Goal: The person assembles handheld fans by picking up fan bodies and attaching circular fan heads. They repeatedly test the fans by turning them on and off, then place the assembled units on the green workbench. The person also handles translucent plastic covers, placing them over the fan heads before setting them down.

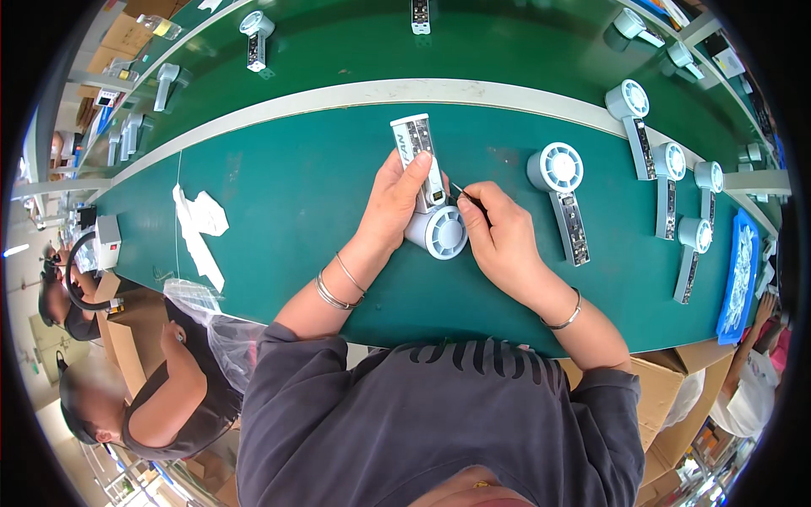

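Note:
My left hand [391,203] is closed around the handle of a pale blue handheld fan [445,233], its round head toward me. The handle's cover is off and a circuit board shows inside it. My right hand [504,241] pinches a thin pointed tool [470,199] with a dark grip, its tip beside the handle near the fan head. Whether it is tweezers or a screwdriver I cannot tell. To the right another fan [560,169] lies on the green table [338,152], its handle also open with the board showing.
Several more fans [627,100] lie to the right, near a blue tray [737,275] of small clear parts. White cloth-like pieces [201,224] lie at left. A raised pale ledge [473,91] crosses behind. Cardboard boxes [676,380] flank me, and a person [169,380] sits at left.

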The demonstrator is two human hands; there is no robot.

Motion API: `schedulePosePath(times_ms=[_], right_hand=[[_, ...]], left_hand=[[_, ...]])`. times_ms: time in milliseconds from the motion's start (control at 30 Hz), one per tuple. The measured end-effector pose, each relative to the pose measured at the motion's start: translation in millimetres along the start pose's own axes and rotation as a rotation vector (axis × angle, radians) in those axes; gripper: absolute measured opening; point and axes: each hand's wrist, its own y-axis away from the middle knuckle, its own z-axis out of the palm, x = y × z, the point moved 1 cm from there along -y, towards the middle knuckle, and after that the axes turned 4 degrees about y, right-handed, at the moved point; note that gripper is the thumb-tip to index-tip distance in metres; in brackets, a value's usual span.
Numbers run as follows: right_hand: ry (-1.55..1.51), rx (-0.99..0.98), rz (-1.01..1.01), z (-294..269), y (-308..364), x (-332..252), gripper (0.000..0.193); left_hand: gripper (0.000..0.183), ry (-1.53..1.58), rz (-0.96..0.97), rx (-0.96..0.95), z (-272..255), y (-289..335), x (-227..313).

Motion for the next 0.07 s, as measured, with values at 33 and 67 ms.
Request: schedulePosePath(times_ms=[33, 67], right_hand=[[0.020, 0.002, -0.023, 0.8, 0.4, 2.0, 0.013], [0.019, 0.004, -0.020, 0.6, 0.5, 2.9, 0.013]], left_hand=[[0.039, -0.017, 0.001, 0.002, 0.2, -0.2, -0.6], [0.042, -0.034, 0.001, 0.004, 0.2, -0.3, -1.1]])
